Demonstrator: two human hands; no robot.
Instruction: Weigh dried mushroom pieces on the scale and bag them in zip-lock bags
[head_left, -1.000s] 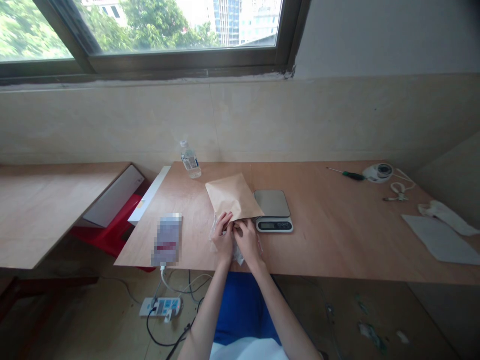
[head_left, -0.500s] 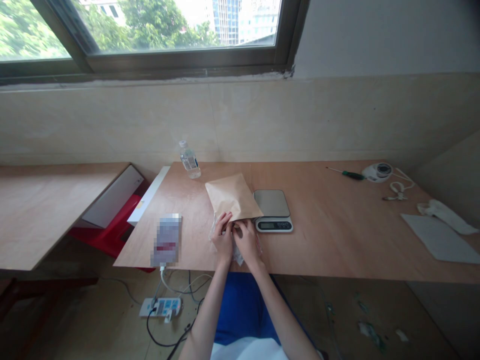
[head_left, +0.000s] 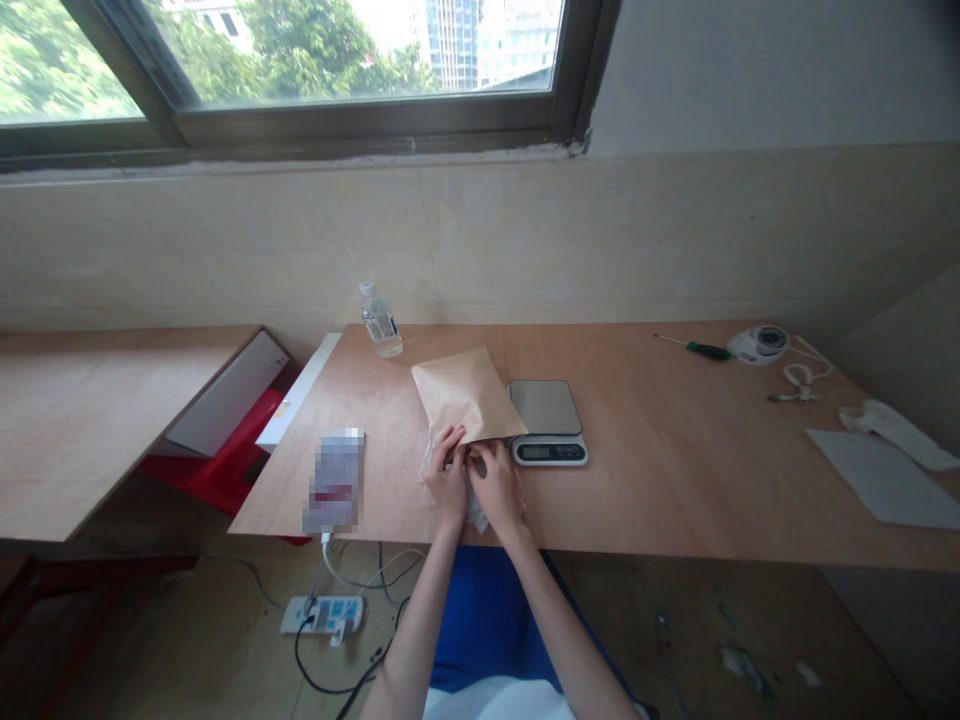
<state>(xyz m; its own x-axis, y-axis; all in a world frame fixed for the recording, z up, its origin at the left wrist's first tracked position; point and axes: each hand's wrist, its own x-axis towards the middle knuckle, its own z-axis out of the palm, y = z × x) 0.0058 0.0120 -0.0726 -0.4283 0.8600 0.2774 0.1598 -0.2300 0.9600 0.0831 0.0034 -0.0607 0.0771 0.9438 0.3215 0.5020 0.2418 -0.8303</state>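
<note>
A kraft paper envelope (head_left: 466, 395) lies on the plywood table (head_left: 637, 470), its lower edge at my fingers and its corner close to a digital kitchen scale (head_left: 547, 422). My left hand (head_left: 446, 475) and my right hand (head_left: 495, 487) are close together at that edge, fingers closed on a crumpled clear plastic bag (head_left: 476, 513). The bag shows on both sides of my hands and below them. Whatever lies inside the envelope is hidden.
A clear water bottle (head_left: 381, 322) stands at the back. A pixelated package (head_left: 334, 480) lies to the left. A screwdriver (head_left: 709, 350), white cable, and grey sheet (head_left: 885, 478) lie to the right. A power strip (head_left: 322, 614) sits on the floor below.
</note>
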